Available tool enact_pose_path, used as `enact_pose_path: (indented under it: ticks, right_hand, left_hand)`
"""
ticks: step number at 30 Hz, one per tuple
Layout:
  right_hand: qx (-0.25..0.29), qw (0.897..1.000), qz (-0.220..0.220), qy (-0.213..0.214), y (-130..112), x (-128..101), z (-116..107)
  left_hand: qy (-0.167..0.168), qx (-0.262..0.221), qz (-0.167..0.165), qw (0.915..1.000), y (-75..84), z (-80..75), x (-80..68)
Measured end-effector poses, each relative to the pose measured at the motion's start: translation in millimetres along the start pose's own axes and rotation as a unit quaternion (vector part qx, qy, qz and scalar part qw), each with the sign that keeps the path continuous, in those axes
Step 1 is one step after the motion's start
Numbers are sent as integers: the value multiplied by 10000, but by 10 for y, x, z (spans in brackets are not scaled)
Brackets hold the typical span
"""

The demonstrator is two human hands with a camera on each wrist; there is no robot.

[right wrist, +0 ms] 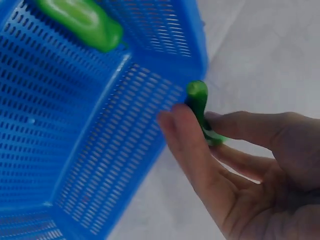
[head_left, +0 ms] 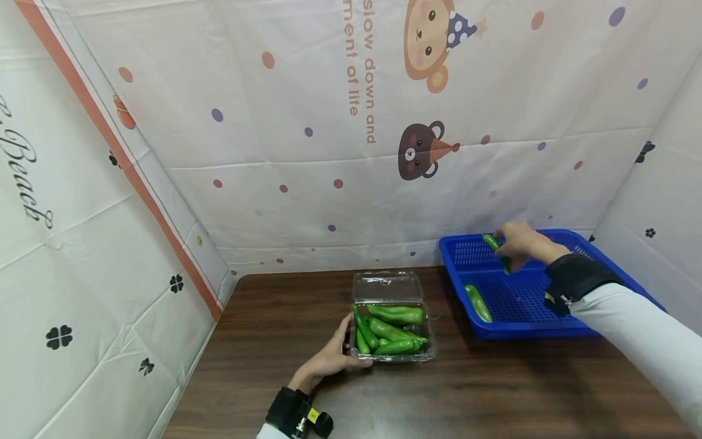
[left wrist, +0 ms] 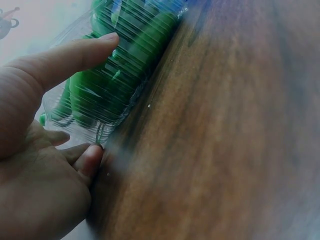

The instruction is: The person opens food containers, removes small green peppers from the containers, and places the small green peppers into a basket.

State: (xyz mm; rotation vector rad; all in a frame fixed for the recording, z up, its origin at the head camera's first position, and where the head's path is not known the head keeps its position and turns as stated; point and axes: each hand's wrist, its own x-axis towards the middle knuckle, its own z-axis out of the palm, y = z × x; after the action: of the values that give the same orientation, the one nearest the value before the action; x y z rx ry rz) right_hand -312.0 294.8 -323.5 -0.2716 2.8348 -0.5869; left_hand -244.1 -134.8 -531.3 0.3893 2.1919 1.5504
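Observation:
A clear plastic clamshell box (head_left: 392, 353) with its lid back holds several green peppers (head_left: 396, 314) on the wooden table. My left hand (head_left: 329, 358) rests against the box's left wall, thumb (left wrist: 75, 55) and fingers straight along the plastic box (left wrist: 107, 95). My right hand (head_left: 521, 241) is over the blue perforated basket (head_left: 598, 259) and pinches a green pepper (head_left: 496, 250) between thumb and fingers; that held pepper (right wrist: 199, 102) shows just above the basket wall (right wrist: 125, 145). Another green pepper (head_left: 478, 302) lies on the basket floor, the same pepper (right wrist: 82, 20) in the right wrist view.
A dark wooden table (head_left: 466, 390) stands enclosed by white printed cloth walls (head_left: 329, 122) on the left, back and right. The basket sits at the back right, close to the cloth.

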Motion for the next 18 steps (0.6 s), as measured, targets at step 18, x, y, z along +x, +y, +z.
enact_pose_path:
  ticks: [18]
  right_hand:
    - [630,9814,926,-1556,54,97,503]
  left_hand:
    - [-7,-79,-34,10000,18,9,-23]
